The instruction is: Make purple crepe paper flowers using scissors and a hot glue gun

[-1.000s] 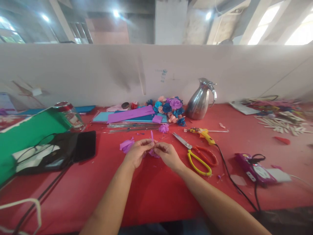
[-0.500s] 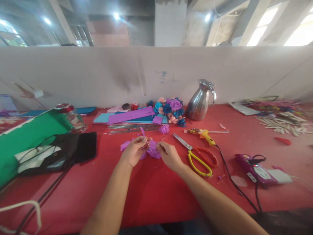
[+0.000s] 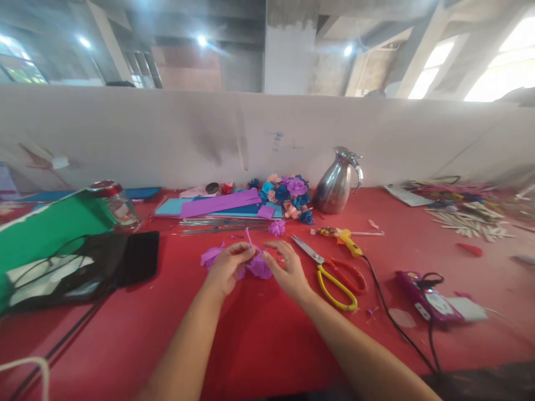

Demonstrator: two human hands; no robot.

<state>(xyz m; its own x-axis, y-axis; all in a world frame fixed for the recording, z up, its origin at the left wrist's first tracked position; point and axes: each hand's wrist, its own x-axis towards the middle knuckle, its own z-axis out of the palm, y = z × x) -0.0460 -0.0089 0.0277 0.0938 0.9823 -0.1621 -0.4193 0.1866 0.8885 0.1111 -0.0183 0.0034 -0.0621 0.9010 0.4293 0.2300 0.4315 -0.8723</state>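
Note:
My left hand (image 3: 231, 266) is closed in a pinch, and a thin twist of purple crepe paper (image 3: 248, 235) sticks up from its fingertips. Just to the right, my right hand (image 3: 289, 268) has its thumb and fingers apart with nothing seen between them. Purple crepe paper petals (image 3: 259, 268) lie on the red table beneath and between both hands, partly hidden by them. A small purple paper flower (image 3: 276, 227) sits beyond my fingers. Scissors (image 3: 330, 273) with one yellow and one red handle lie close to my right hand.
A yellow glue gun (image 3: 349, 242) trails its cord to a purple power strip (image 3: 430, 298). Behind are a paper flower bunch (image 3: 292, 192), a steel jug (image 3: 336, 184) and purple paper sheets (image 3: 221, 204). At left are a phone (image 3: 141, 259) and a glass jar (image 3: 119, 206).
My right hand has opened from a pinch, and its fingers have spread beside the paper. The thin stick seen between the hands no longer shows. My left hand keeps its pinch. The view has shifted slightly.

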